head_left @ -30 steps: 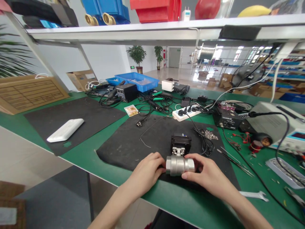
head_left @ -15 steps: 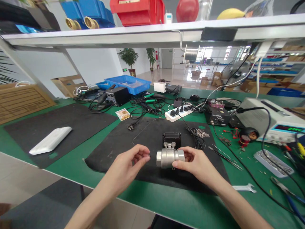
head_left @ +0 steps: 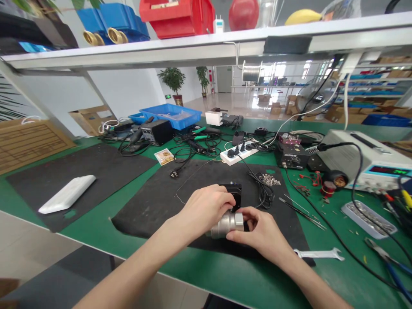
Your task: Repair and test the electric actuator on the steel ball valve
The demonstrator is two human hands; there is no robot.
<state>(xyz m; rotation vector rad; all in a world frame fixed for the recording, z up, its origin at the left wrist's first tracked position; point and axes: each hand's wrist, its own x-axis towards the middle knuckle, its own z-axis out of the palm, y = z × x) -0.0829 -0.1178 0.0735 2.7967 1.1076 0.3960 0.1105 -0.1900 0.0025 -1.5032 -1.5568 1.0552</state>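
A silver metal ball valve (head_left: 224, 226) with a black actuator box (head_left: 237, 195) on its far side rests on the black mat (head_left: 154, 201). My right hand (head_left: 264, 230) grips the valve's right end, thumb in front and fingers behind. Over the valve's left part lies my left hand (head_left: 207, 207), its fingers closed by the joint between valve and box. Whatever those fingertips pinch is too small and hidden to make out. The left hand also covers the valve's left end and part of the box.
An open-ended wrench (head_left: 322, 254), tweezers (head_left: 302, 213) and pliers (head_left: 383, 253) lie to the right. Small nuts (head_left: 269, 179) sit beside a coiled black cable (head_left: 265, 195). A power strip (head_left: 238, 153) lies behind, and a shelf (head_left: 193, 49) spans overhead.
My left hand has moved right and up, from beside the valve onto it near the black box. My right hand keeps its hold on the valve's right end. The view has shifted slightly.
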